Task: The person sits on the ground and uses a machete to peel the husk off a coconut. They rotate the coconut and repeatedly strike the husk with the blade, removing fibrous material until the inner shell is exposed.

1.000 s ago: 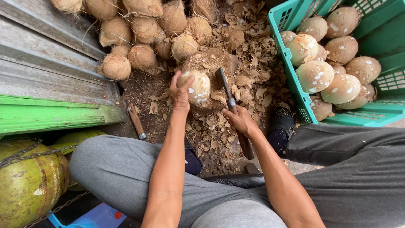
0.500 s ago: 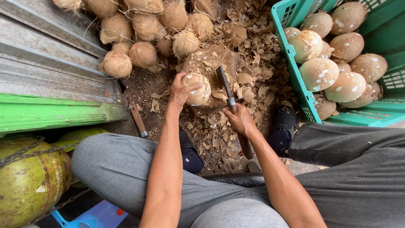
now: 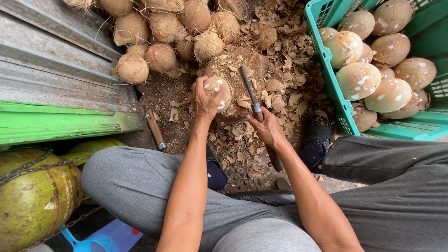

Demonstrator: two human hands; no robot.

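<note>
My left hand [image 3: 205, 100] grips a pale, partly peeled coconut [image 3: 220, 89] and holds it against a brown stump-like block [image 3: 238, 70] covered in shell chips. My right hand [image 3: 267, 128] is shut on the wooden handle of a long knife [image 3: 251, 95]. Its dark blade points away from me, lying just to the right of the coconut over the block. Both forearms reach forward between my knees in grey trousers.
A green plastic crate [image 3: 336, 100] at right holds several peeled coconuts [image 3: 359, 79]. Several husked brown coconuts [image 3: 161, 58] lie at the back left. A second tool with a wooden handle [image 3: 155, 130] lies on the ground. Corrugated metal sheet [image 3: 51, 79] and green coconuts [image 3: 32, 196] are at left.
My left hand turned the coconut slightly on the block. The knife blade shifted a little beside it; both hands kept their grips.
</note>
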